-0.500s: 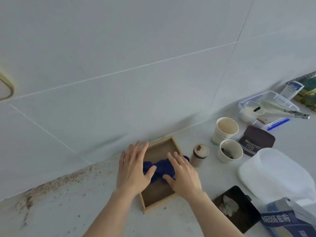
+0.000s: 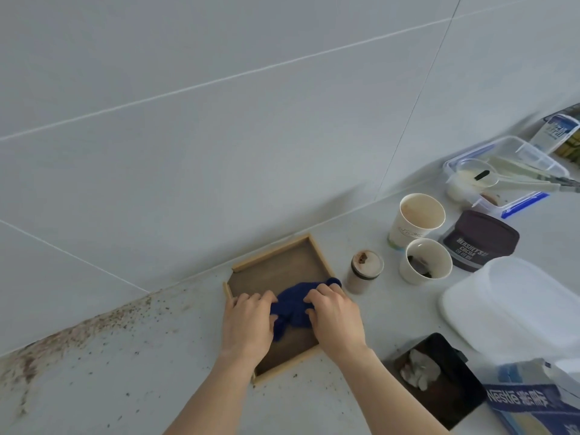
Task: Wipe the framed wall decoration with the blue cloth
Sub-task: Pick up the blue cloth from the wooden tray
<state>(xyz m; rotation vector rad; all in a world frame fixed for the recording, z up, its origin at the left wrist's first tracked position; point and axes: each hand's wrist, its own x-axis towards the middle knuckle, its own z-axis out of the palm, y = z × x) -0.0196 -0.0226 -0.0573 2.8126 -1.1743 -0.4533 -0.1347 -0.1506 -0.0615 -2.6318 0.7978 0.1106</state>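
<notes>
While the grey surface (image 2: 131, 372) carried everything, a wooden frame (image 2: 276, 255) lay flat on it, against the tiled wall (image 2: 219, 120). Both hands rested inside the frame: left hand (image 2: 248, 321) with fingers curled at the blue cloth (image 2: 293, 304), right hand (image 2: 337, 317) pressing down, its grip closed on the bunched cloth. Two paper cups (image 2: 417, 219) and a small jar (image 2: 364, 273) stood nearby to the right.

Kitchen counter — tiled wall (image 2: 219, 120), paper cups (image 2: 417, 219), cocoa tub (image 2: 480, 241).
</notes>
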